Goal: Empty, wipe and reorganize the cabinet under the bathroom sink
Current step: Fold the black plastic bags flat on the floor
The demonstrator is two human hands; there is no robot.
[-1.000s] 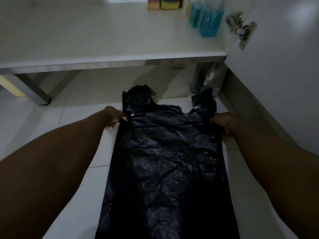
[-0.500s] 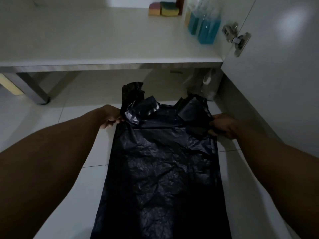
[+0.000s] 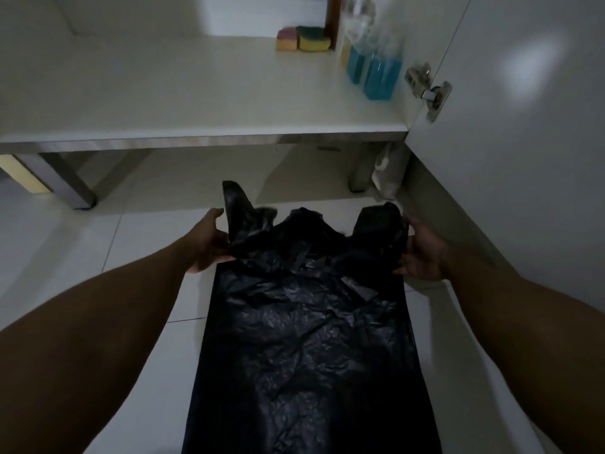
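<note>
In the head view, compared with half a second ago, the top of the black bag [image 3: 307,339] is raised from the tiled floor [image 3: 65,257] and its two handles stand up, and more of the cabinet shelf [image 3: 163,99] is seen. The left hand [image 3: 209,244] holds the left handle with the fingers only half curled; the right hand [image 3: 422,253] grips the bunched right handle. The fingertips of both are hidden behind the plastic. The bag lies flat on the floor in front of the shelf's front edge, and its bottom is cut off by the frame. Two sponges [image 3: 302,39] and blue bottles [image 3: 376,70] stand at the back right corner of the shelf, beside the open door [image 3: 523,126]. The light is dim, so the bottle tops are hard to make out.
</note>
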